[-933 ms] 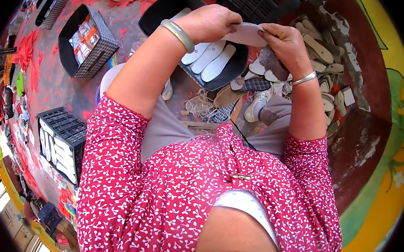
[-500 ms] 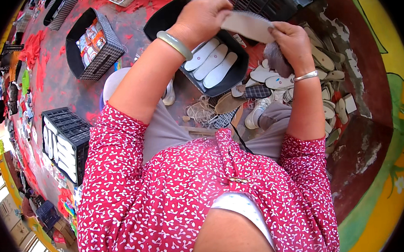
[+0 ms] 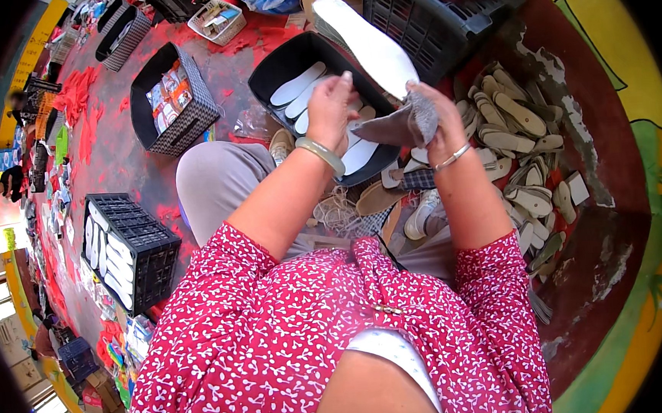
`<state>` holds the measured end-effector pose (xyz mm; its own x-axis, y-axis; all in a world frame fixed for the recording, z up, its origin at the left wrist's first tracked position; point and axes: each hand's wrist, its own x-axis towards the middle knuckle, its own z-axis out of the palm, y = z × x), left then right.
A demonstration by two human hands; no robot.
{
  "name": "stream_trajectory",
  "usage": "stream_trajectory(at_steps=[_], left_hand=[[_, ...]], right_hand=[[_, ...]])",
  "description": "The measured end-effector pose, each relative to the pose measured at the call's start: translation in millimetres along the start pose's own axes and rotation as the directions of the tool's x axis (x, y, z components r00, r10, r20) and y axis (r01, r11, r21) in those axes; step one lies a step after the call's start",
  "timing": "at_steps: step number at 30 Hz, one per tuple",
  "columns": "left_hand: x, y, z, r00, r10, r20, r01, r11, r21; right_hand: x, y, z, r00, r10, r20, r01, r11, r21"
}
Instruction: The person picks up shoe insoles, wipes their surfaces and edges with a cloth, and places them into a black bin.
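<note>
My right hand [image 3: 445,128] grips the near end of a long white shoe sole [image 3: 366,43], which tilts up and away to the left. The sole's edge looks thick and layered. Bunched in the same hand is a grey cloth [image 3: 402,127], hanging toward the left. My left hand [image 3: 329,114] is apart from the sole, over a black basket [image 3: 260,67]; its fingers are bent and apart, with nothing seen in them. White soles [image 3: 297,84] lie in rows inside that basket, partly hidden by the left hand and the cloth.
Many loose soles [image 3: 520,113] are heaped at the right by a peeling red wall [image 3: 562,60]. A black crate [image 3: 150,257] of white soles stands at the left. Beyond are a patterned basket [image 3: 196,120] of packets and a large dark crate [image 3: 441,22]. Cord [image 3: 339,213] lies near my feet.
Both hands have come lower and nearer. My left hand has let go of the sole. The sole now points up from my right hand, its white face showing, and the grey cloth has swung left.
</note>
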<state>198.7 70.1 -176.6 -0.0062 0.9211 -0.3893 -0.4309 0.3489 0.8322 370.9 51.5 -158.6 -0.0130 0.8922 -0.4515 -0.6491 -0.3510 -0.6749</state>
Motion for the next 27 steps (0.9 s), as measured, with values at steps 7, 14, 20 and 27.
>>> stream_trajectory(at_steps=[7, 14, 20, 27], left_hand=[[39.1, 9.6, -10.0, 0.998, -0.050, 0.029, 0.054, 0.991, -0.125], [159.4, 15.0, -89.1, 0.964, -0.190, 0.184, -0.040, 0.583, 0.812], [222.9, -150.3, -157.7, 0.807, -0.584, 0.086, -0.130, -0.034, 0.991], [214.0, -237.0, -188.0, 0.931, -0.353, -0.090, 0.112, 0.043, 0.993]], right_hand=[[-6.4, 36.7, 16.4, 1.000, 0.021, 0.019, -0.020, 0.999, -0.050], [-89.6, -30.1, 36.4, 0.988, -0.099, 0.120, 0.152, 0.776, -0.612], [-93.1, -3.2, 53.4, 0.992, 0.077, 0.100, 0.016, 0.711, -0.703], [-87.8, -10.6, 55.5, 0.974, 0.184, 0.133, -0.018, 0.646, -0.763]])
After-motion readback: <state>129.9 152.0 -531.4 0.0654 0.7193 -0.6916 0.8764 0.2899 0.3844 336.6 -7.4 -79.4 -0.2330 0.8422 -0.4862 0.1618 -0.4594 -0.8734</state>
